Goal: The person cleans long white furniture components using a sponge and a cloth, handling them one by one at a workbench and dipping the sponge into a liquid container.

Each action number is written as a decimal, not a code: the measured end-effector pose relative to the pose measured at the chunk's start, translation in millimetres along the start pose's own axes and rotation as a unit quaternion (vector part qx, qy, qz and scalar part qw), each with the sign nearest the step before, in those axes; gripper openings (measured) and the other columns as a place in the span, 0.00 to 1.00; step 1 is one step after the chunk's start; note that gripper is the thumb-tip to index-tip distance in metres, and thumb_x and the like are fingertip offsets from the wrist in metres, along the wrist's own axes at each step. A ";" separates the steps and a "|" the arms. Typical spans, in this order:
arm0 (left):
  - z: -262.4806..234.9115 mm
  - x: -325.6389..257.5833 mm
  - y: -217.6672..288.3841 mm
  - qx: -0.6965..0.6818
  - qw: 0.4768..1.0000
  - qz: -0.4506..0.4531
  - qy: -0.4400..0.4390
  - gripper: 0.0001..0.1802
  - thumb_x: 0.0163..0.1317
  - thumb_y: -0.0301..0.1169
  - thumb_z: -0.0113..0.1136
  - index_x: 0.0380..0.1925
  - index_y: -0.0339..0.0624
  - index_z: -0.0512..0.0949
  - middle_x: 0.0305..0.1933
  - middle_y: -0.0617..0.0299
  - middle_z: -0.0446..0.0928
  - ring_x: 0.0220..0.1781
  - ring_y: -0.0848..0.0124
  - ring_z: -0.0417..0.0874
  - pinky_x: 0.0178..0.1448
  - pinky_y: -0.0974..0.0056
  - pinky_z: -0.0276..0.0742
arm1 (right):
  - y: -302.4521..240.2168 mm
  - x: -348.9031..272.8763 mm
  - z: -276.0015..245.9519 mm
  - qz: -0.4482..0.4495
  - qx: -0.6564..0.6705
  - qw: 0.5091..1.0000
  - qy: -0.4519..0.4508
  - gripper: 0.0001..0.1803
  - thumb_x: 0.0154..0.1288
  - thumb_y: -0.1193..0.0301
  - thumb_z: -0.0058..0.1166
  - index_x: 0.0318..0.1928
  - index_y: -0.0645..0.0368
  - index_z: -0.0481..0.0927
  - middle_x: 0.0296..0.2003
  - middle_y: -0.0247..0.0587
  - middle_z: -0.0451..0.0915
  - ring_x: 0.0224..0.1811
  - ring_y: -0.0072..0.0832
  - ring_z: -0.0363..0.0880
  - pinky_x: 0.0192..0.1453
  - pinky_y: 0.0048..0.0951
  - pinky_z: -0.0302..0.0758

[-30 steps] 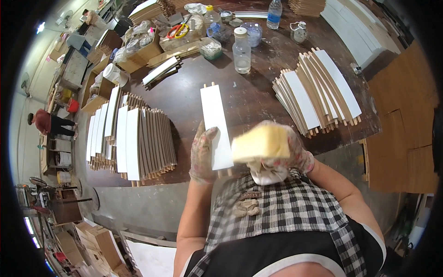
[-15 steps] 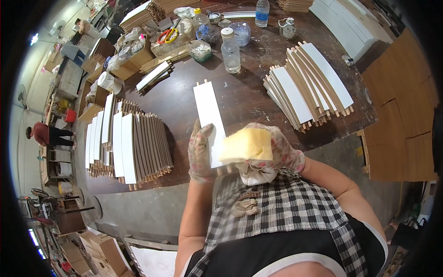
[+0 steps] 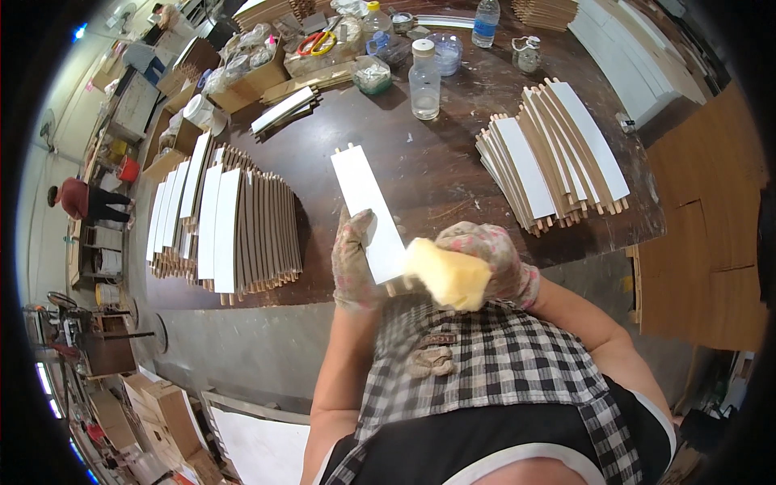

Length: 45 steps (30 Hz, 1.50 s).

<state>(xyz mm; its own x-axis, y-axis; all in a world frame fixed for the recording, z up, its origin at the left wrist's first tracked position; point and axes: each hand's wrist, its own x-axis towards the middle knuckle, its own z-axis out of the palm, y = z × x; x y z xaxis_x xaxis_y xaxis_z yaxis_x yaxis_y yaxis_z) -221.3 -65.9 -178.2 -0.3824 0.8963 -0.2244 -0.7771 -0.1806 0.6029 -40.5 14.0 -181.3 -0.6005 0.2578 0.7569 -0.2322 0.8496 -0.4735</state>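
- Currently, my gloved left hand clasps a white dowel-ended slat by its left side, thumb on the face, at the near edge of the bench.
- My right hand is wrapped round a yellow sponge block beside the slat's lower end; I can't tell whether they touch.
- Pressing too hard could twist the slat from my one-sided hold, dropping it off that edge.

The pale-yellow, spongy block, previously held almost level by the right hand in its floral fabric glove, has been tipped downward; the long, flat white panel with wooden pegs has been slanted further leftward.
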 end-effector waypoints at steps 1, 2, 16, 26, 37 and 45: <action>2.7 -3.4 -2.7 -0.041 0.999 0.007 0.010 0.15 0.60 0.27 0.50 0.48 0.37 0.66 0.32 0.46 0.75 0.29 0.58 0.80 0.32 0.59 0.82 | -0.6 -5.0 -7.4 0.009 -0.001 1.000 0.004 0.36 0.47 0.51 0.66 0.52 0.58 0.71 0.39 0.42 0.80 0.38 0.32 0.82 0.41 0.29 0.83; 4.6 -3.4 -1.6 -0.046 0.999 0.007 0.016 0.15 0.60 0.26 0.50 0.47 0.37 0.66 0.31 0.46 0.75 0.29 0.58 0.80 0.33 0.59 0.82 | -7.0 -4.4 -10.6 0.032 0.060 0.997 0.044 0.36 0.48 0.51 0.65 0.52 0.59 0.71 0.39 0.43 0.80 0.39 0.33 0.82 0.43 0.30 0.83; 23.1 -10.0 5.3 0.058 0.995 0.080 0.019 0.14 0.64 0.29 0.45 0.49 0.40 0.65 0.31 0.54 0.75 0.32 0.66 0.81 0.34 0.65 0.80 | 15.2 -18.3 -11.5 0.237 0.407 0.882 0.037 0.36 0.42 0.63 0.70 0.55 0.53 0.71 0.46 0.45 0.77 0.47 0.34 0.78 0.49 0.33 0.81; 15.4 -6.3 5.8 0.073 0.994 0.074 0.037 0.15 0.65 0.32 0.43 0.49 0.39 0.66 0.33 0.54 0.77 0.33 0.67 0.81 0.35 0.67 0.80 | 6.6 9.5 -16.3 0.037 0.096 0.995 -0.002 0.34 0.49 0.55 0.66 0.53 0.60 0.71 0.39 0.45 0.80 0.38 0.31 0.82 0.37 0.26 0.84; 9.4 -2.3 4.9 0.055 0.993 0.098 0.033 0.20 0.62 0.30 0.48 0.55 0.41 0.64 0.32 0.52 0.74 0.30 0.64 0.80 0.32 0.64 0.81 | 12.9 10.2 -4.6 0.069 0.214 0.974 0.014 0.29 0.50 0.58 0.65 0.50 0.60 0.75 0.44 0.43 0.79 0.44 0.30 0.80 0.49 0.31 0.80; 16.0 -5.9 8.5 0.061 0.995 0.075 0.006 0.22 0.61 0.33 0.51 0.55 0.41 0.64 0.32 0.52 0.74 0.31 0.63 0.80 0.34 0.63 0.82 | 19.3 23.0 -5.3 0.037 0.169 0.984 -0.036 0.28 0.46 0.65 0.66 0.49 0.62 0.74 0.42 0.42 0.79 0.40 0.30 0.81 0.41 0.27 0.82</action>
<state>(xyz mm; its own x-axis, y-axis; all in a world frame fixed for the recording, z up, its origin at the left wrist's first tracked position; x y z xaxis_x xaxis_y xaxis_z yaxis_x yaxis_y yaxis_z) -217.7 -66.2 -159.5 -0.4960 0.8582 -0.1325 -0.6441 -0.2612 0.7190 -54.7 38.8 -170.7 -0.6752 0.2699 0.6864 -0.4197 0.6247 -0.6585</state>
